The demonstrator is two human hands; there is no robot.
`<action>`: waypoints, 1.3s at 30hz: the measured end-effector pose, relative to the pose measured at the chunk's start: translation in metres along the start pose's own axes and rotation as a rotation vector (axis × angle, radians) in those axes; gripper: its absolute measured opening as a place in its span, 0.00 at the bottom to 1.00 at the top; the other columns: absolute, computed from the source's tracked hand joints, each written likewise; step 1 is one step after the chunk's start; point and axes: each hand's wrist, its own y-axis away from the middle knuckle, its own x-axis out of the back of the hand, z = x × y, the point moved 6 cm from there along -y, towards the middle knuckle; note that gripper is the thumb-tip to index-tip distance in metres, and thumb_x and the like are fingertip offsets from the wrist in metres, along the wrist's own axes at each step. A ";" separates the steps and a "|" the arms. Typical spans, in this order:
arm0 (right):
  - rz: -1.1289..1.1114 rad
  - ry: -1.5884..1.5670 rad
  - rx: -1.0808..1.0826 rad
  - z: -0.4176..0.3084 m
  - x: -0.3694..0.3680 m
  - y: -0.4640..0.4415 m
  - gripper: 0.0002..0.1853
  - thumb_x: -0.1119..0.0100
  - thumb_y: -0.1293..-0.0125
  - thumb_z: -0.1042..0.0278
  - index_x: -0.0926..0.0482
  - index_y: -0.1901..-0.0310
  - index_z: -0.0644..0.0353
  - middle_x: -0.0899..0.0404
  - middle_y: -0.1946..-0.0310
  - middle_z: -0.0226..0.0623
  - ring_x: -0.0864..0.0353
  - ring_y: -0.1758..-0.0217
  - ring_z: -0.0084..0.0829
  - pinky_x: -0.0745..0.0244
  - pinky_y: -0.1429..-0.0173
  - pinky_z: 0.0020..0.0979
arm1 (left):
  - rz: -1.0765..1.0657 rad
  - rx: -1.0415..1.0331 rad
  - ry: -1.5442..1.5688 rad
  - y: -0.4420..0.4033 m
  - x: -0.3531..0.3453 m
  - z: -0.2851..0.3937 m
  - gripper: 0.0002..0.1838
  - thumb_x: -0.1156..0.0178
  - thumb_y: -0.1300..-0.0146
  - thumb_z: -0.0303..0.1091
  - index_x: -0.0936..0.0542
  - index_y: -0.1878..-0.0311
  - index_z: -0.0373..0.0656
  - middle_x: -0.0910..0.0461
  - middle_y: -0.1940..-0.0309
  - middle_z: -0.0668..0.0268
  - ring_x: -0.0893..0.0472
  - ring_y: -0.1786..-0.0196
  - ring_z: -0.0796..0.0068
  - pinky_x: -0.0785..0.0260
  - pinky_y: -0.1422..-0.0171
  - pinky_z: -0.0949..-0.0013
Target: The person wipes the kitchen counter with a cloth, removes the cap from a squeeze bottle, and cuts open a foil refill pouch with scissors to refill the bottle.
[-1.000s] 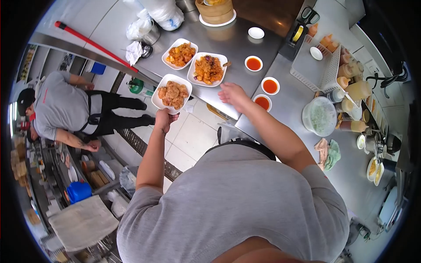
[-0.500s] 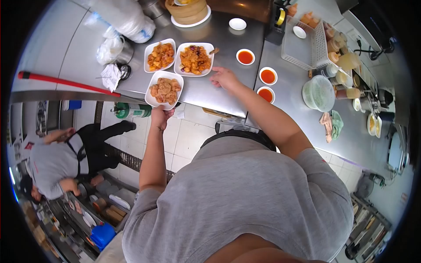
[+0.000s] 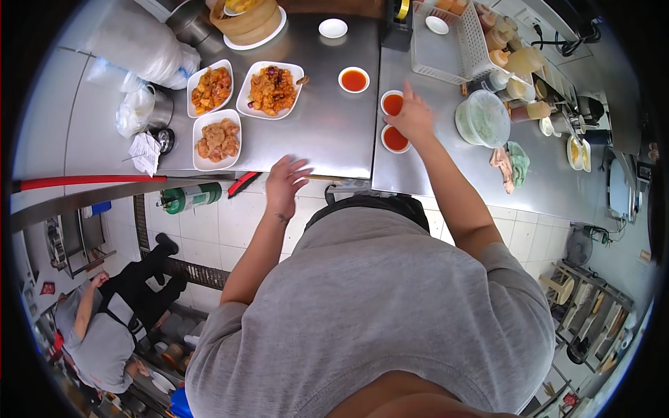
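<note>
My left hand (image 3: 284, 187) hangs with fingers apart just off the front edge of the steel counter (image 3: 313, 143), holding nothing. My right hand (image 3: 414, 118) is over two small bowls of red sauce, an upper one (image 3: 392, 103) and a lower one (image 3: 396, 138); its fingers are spread and slightly blurred, with nothing seen in them. A third sauce bowl (image 3: 354, 80) sits to the left. On the counter's left side stand a square plate of fried pieces (image 3: 218, 141), a plate of glazed food (image 3: 210, 90) and a larger plate with dark bits (image 3: 272, 90).
A bamboo steamer (image 3: 254, 24) and a small white dish (image 3: 332, 28) are at the back. On the right are a white basket (image 3: 446, 45), sauce bottles (image 3: 527, 61), a clear tub (image 3: 482, 118) and cloths (image 3: 509, 167). A co-worker (image 3: 104, 334) is at lower left.
The plate of fried pieces now rests on the counter, released by my left hand, which moved right and opened. My right hand moved right to the sauce bowls. The view shifted, and the co-worker changed posture.
</note>
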 end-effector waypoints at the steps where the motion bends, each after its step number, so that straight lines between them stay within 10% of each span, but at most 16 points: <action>1: -0.035 -0.001 0.002 -0.005 -0.003 -0.005 0.55 0.29 0.58 0.57 0.52 0.29 0.54 0.31 0.42 0.47 0.32 0.39 0.46 0.36 0.37 0.45 | -0.037 -0.044 -0.060 -0.003 -0.019 0.004 0.18 0.52 0.31 0.37 0.35 0.41 0.40 0.21 0.53 0.55 0.20 0.58 0.68 0.28 0.56 0.70; 14: 0.249 -0.134 0.232 -0.071 -0.007 0.001 0.55 0.27 0.56 0.57 0.51 0.29 0.52 0.38 0.35 0.47 0.38 0.34 0.47 0.43 0.35 0.50 | -0.155 -0.261 -0.427 -0.030 -0.065 0.024 0.17 0.49 0.33 0.31 0.33 0.42 0.38 0.22 0.56 0.60 0.21 0.61 0.74 0.29 0.58 0.73; 20: -0.171 0.026 0.067 -0.013 -0.007 0.063 0.53 0.28 0.57 0.63 0.50 0.29 0.52 0.38 0.37 0.49 0.37 0.37 0.52 0.39 0.35 0.48 | -0.123 -0.171 -0.461 -0.034 -0.039 0.003 0.20 0.47 0.34 0.32 0.35 0.41 0.37 0.23 0.54 0.58 0.21 0.58 0.71 0.28 0.58 0.71; 29: 0.074 -0.136 0.194 -0.038 -0.018 -0.033 0.50 0.30 0.56 0.70 0.48 0.31 0.56 0.29 0.46 0.52 0.30 0.43 0.50 0.36 0.36 0.42 | -0.173 0.332 0.374 -0.139 -0.139 0.013 0.11 0.57 0.43 0.20 0.32 0.56 0.26 0.27 0.56 0.44 0.25 0.49 0.44 0.32 0.37 0.51; 39: 0.383 -0.539 0.385 -0.007 0.032 0.024 0.37 0.34 0.48 0.71 0.38 0.35 0.57 0.37 0.37 0.50 0.38 0.34 0.50 0.41 0.31 0.40 | -0.153 0.031 0.190 -0.099 -0.107 0.015 0.27 0.51 0.39 0.25 0.44 0.37 0.34 0.36 0.41 0.43 0.32 0.38 0.47 0.37 0.32 0.49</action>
